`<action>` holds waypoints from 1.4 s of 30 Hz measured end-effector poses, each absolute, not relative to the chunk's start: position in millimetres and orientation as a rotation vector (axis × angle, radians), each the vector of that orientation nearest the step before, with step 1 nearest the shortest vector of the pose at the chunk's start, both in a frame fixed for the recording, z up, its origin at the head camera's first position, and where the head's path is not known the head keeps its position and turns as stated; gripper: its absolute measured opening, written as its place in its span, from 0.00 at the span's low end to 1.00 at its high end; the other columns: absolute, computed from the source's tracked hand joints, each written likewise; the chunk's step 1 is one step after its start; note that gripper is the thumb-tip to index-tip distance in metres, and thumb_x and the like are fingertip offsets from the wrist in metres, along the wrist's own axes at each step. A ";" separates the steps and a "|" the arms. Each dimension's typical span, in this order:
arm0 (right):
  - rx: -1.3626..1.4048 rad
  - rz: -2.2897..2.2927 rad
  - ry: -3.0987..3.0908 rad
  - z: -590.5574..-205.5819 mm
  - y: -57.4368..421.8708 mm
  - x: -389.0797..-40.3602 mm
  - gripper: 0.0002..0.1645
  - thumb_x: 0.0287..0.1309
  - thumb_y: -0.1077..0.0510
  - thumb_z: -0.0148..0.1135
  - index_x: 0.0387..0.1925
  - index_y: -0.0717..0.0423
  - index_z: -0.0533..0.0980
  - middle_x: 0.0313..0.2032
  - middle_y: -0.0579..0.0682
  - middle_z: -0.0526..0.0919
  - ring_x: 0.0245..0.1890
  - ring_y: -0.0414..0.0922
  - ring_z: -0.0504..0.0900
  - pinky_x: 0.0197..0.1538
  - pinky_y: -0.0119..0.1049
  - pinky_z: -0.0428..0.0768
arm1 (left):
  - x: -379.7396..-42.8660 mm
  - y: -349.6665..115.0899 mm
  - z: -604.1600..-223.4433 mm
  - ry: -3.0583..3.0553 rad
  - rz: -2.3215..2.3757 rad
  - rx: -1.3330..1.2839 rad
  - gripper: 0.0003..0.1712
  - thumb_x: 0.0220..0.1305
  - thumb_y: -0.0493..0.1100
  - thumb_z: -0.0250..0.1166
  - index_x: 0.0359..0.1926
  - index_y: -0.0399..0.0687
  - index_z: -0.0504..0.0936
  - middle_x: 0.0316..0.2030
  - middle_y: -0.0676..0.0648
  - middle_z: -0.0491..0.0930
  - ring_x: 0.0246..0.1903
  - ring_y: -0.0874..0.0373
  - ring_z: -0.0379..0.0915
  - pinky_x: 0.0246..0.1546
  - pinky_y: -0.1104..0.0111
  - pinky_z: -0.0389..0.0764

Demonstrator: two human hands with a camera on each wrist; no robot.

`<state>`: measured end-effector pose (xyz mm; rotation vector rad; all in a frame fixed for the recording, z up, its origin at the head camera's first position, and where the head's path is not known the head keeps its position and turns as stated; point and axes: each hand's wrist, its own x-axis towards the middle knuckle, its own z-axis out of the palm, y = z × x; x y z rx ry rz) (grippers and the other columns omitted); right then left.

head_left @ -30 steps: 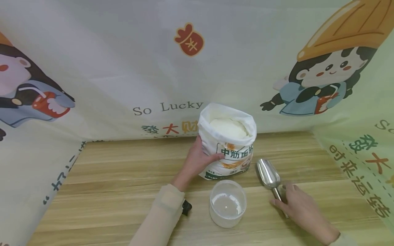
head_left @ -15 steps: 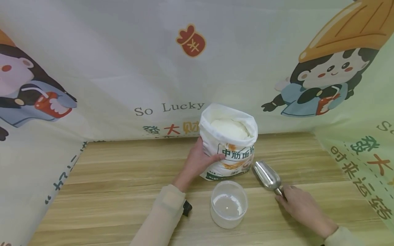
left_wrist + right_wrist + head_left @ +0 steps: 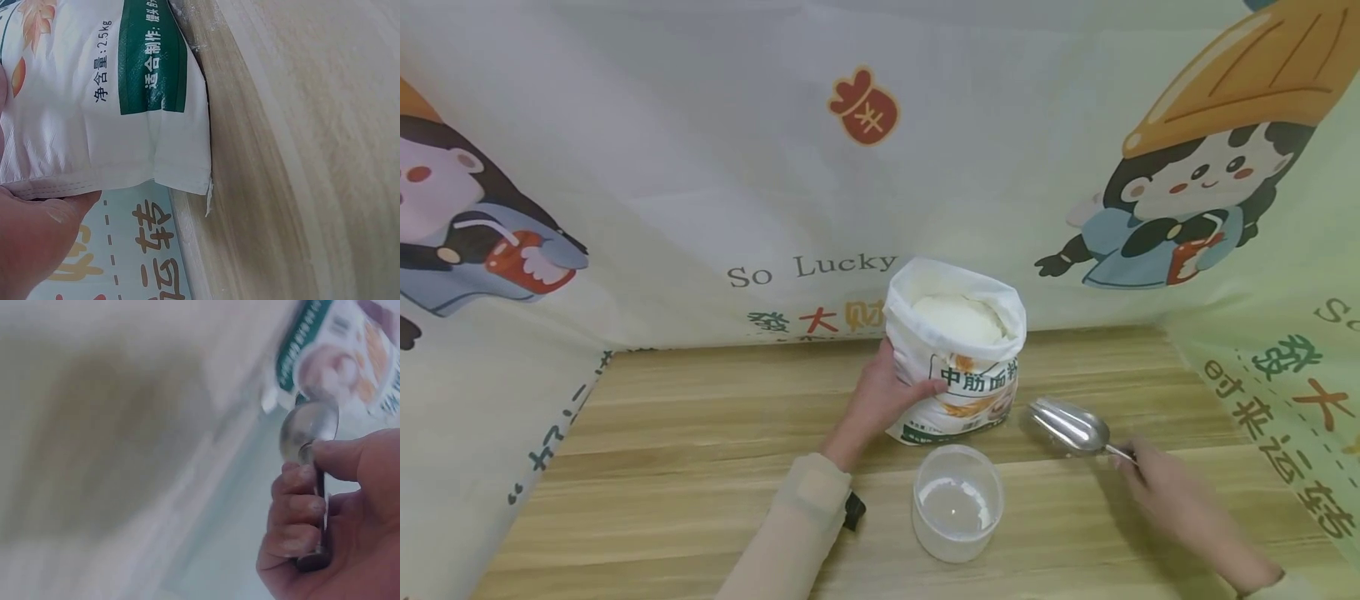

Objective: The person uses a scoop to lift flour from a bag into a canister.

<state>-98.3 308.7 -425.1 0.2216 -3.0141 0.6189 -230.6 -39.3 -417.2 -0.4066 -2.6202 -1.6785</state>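
- White powder (image 3: 958,319) is held in an open white bag (image 3: 921,333), stood on the tabletop (image 3: 700,467) and printed with green lettering (image 3: 973,381) and wheat (image 3: 966,408).
- Its left side is grasped by the left hand (image 3: 891,392).
- A clear round tub (image 3: 955,546) is placed before it, its base seen through the open top.
- A shiny metal scoop (image 3: 1071,427) is gripped by its handle in the right hand (image 3: 1172,496), right of the bag.

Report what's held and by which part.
Right hand: metal scoop, by its handle. Left hand: flour bag, by its left side in the head view.
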 end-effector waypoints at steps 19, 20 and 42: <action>0.353 0.299 -2.750 -298.9 306.7 -123.0 0.19 0.79 0.53 0.53 0.28 0.54 0.69 0.17 0.43 0.60 0.17 0.41 0.59 0.22 0.34 0.57 | -230.5 -39.4 -418.6 -2.635 -1.674 -0.394 0.56 0.52 0.50 0.83 0.75 0.45 0.61 0.59 0.38 0.79 0.58 0.44 0.77 0.64 0.51 0.75; 0.369 0.276 -2.754 -293.9 302.9 -125.4 0.19 0.79 0.53 0.54 0.28 0.54 0.70 0.17 0.43 0.60 0.17 0.41 0.60 0.22 0.35 0.57 | -230.7 -39.3 -418.5 -2.639 -1.669 -0.391 0.55 0.52 0.50 0.83 0.74 0.44 0.61 0.59 0.38 0.79 0.58 0.44 0.77 0.64 0.51 0.75; 0.545 -0.027 -2.926 -242.0 231.5 -165.4 0.21 0.71 0.49 0.64 0.22 0.50 0.73 0.17 0.45 0.66 0.17 0.44 0.66 0.19 0.39 0.63 | -230.5 -40.6 -421.7 -2.632 -1.668 -0.414 0.52 0.53 0.49 0.83 0.72 0.45 0.63 0.57 0.40 0.80 0.56 0.46 0.78 0.61 0.53 0.77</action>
